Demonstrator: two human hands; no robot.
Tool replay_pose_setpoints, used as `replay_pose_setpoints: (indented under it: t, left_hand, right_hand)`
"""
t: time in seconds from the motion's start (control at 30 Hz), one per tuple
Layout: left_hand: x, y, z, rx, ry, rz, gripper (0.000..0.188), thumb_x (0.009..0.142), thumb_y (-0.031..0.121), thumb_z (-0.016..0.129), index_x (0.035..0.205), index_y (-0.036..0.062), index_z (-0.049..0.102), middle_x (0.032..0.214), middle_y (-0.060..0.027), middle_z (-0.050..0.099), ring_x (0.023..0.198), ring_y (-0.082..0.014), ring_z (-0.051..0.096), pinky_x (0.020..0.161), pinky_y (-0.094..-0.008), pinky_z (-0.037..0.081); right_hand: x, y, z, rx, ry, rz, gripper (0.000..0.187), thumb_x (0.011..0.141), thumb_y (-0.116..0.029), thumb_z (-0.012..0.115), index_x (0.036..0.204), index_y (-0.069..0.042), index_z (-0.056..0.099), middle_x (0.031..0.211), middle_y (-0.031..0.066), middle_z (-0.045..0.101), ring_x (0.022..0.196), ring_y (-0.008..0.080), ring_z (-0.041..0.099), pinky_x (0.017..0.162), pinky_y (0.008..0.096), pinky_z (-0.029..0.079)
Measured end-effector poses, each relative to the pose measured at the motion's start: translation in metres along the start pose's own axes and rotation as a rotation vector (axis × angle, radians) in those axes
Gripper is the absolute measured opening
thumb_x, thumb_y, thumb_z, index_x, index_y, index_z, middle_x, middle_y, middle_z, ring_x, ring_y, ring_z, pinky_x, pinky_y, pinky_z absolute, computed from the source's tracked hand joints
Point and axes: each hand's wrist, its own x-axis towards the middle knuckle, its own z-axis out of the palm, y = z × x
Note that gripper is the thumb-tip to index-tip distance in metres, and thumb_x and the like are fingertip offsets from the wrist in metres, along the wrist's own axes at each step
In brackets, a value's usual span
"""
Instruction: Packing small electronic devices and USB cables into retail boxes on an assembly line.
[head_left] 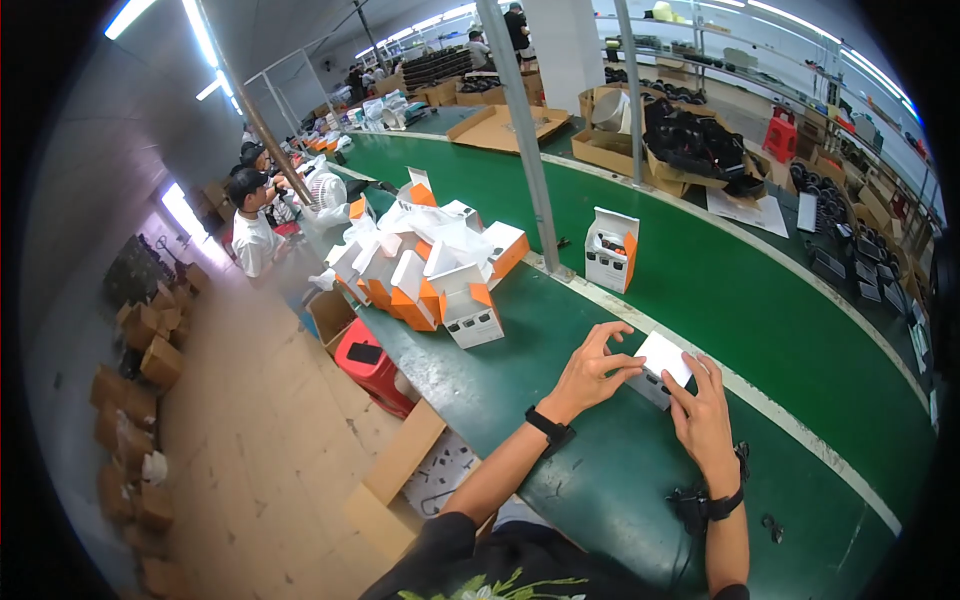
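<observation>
Left hand (585,375): thumb and fingertips near together at left edge of white box (664,357); cannot tell whether pinching. Right hand (703,410): thumb and fingers slightly apart around box's right edge; firmness of hold cannot tell. White box between both hands, on green bench (600,490). Black cable (688,505): nearer wearer than white box. Open orange-white carton (608,268): beyond white box. Carton cluster (474,322): left of and beyond white box. Red stool (372,378): far left of white box.
</observation>
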Motion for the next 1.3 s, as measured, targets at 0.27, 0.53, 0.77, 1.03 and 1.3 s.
replay_pose_setpoints:
  t: [0.27, 0.53, 0.77, 1.03, 1.3]
  left_hand:
    - [-0.004, -0.002, 0.002, -0.144, -0.133, -0.153, 0.029, 0.082, 0.011, 0.089, 0.11, 0.0131, 0.084, 0.137, -0.0095, 0.063, 0.112, -0.0241, 0.063, 0.089, -0.0373, 0.056]
    - [-0.066, -0.034, 0.009, -0.257, -0.383, -0.47, 0.1, 0.1, 0.018, 0.075, 0.171, 0.0113, 0.006, 0.17, -0.0254, 0.024, 0.151, -0.0388, 0.041, 0.122, -0.0499, 0.038]
    - [-0.051, -0.083, 0.025, -0.422, -0.178, -0.676, 0.097, 0.096, 0.014, 0.08, 0.167, 0.0058, 0.014, 0.155, -0.0272, 0.047, 0.129, -0.0298, 0.062, 0.1, -0.0419, 0.056]
    - [0.075, -0.22, 0.04, 0.506, -0.225, -0.183, 0.072, 0.088, 0.007, 0.073, 0.152, -0.0066, 0.041, 0.138, -0.0313, 0.06, 0.125, -0.0478, 0.06, 0.112, -0.0494, 0.048]
    - [0.08, -0.242, 0.06, 0.849, -0.499, -0.264, 0.03, 0.095, 0.003, 0.058, 0.125, 0.0053, 0.062, 0.114, -0.0201, 0.07, 0.11, -0.0387, 0.07, 0.09, -0.0516, 0.059]
  right_hand:
    - [-0.005, 0.021, 0.009, 0.151, -0.005, 0.222, 0.06, 0.084, -0.002, 0.08, 0.141, -0.019, 0.071, 0.151, 0.0214, 0.053, 0.132, 0.0441, 0.057, 0.112, 0.0474, 0.049]
    - [-0.007, 0.084, -0.024, 0.294, 0.14, 0.39, 0.06, 0.075, -0.005, 0.085, 0.133, -0.015, 0.076, 0.108, 0.0154, 0.067, 0.099, 0.0316, 0.068, 0.093, 0.0409, 0.055]
    - [-0.048, 0.145, -0.078, -0.244, 0.375, 0.728, 0.078, 0.086, -0.021, 0.086, 0.157, -0.015, 0.054, 0.157, 0.0311, 0.049, 0.143, 0.045, 0.05, 0.116, 0.0482, 0.046]
    - [-0.041, 0.088, -0.129, -0.051, 0.156, 0.491, 0.065, 0.093, -0.026, 0.077, 0.152, -0.009, 0.057, 0.155, 0.0278, 0.053, 0.142, 0.0449, 0.051, 0.117, 0.0474, 0.044]
    - [-0.043, 0.042, -0.151, 0.085, -0.135, 0.337, 0.053, 0.094, -0.028, 0.075, 0.139, -0.002, 0.067, 0.129, 0.0227, 0.072, 0.121, 0.0412, 0.066, 0.105, 0.0467, 0.053]
